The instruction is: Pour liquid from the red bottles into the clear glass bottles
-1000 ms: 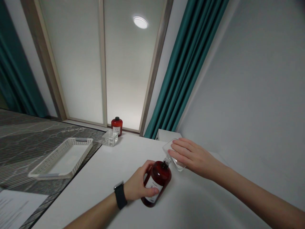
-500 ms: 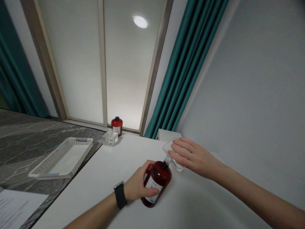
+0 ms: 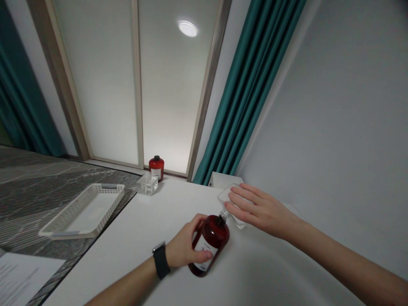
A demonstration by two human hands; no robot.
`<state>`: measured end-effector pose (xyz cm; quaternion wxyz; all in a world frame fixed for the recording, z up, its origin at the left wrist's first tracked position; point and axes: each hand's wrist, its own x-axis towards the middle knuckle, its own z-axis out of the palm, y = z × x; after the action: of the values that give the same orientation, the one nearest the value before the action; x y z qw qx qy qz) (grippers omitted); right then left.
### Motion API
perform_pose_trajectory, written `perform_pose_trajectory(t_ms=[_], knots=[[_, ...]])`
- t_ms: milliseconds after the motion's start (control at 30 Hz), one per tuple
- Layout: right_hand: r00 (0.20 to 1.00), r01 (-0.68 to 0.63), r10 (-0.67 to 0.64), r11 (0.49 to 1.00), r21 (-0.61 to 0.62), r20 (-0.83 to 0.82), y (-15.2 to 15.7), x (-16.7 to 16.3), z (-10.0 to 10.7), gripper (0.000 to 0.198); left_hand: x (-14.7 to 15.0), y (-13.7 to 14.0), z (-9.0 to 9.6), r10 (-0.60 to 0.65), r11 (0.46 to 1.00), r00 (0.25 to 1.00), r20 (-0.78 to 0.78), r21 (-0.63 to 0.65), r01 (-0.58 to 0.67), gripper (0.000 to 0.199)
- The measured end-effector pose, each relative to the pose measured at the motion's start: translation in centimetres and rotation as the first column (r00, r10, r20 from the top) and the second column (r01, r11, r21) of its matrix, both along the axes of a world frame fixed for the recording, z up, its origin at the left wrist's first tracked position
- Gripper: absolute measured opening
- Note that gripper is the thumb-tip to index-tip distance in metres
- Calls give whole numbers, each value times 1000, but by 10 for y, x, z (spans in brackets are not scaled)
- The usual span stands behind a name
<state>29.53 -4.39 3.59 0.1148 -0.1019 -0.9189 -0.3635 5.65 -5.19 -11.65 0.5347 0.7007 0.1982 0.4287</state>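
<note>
My left hand [image 3: 188, 242], with a black watch on its wrist, is wrapped round a dark red bottle [image 3: 217, 233] with a white label. The bottle is tilted, its open black-threaded mouth pointing up and right. Against that mouth sits the neck of a clear, square-sided bottle [image 3: 225, 195], also tilted. My right hand [image 3: 251, 208] lies over the clear bottle and grips it, fingers side by side across its upper face; the thumb is hidden. Whether liquid passes between the two mouths is too small to make out.
A second red bottle [image 3: 156, 165] with a black cap stands at the white table's [image 3: 159, 212] far edge. In front of it is a clear block-like container [image 3: 147, 184]. To the left lie a white perforated basket [image 3: 110, 216] and a printed sheet [image 3: 28, 276].
Almost nothing differs. Both hands and both bottles hold nearly the same positions, with the clear bottle's neck shifted very slightly.
</note>
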Motion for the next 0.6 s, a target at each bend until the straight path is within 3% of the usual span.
perform_pose_trajectory(t_ms=[433,600], knots=[[999,-17,14,996,88,28,-2,-3,3,28,0,-1,-1,-4,1000,1000,4,9,4,66],[1000,3,-2,999,39,-24,0,0,-4,27,0,-1,1,1,1000,1000,11,1,-1,67]])
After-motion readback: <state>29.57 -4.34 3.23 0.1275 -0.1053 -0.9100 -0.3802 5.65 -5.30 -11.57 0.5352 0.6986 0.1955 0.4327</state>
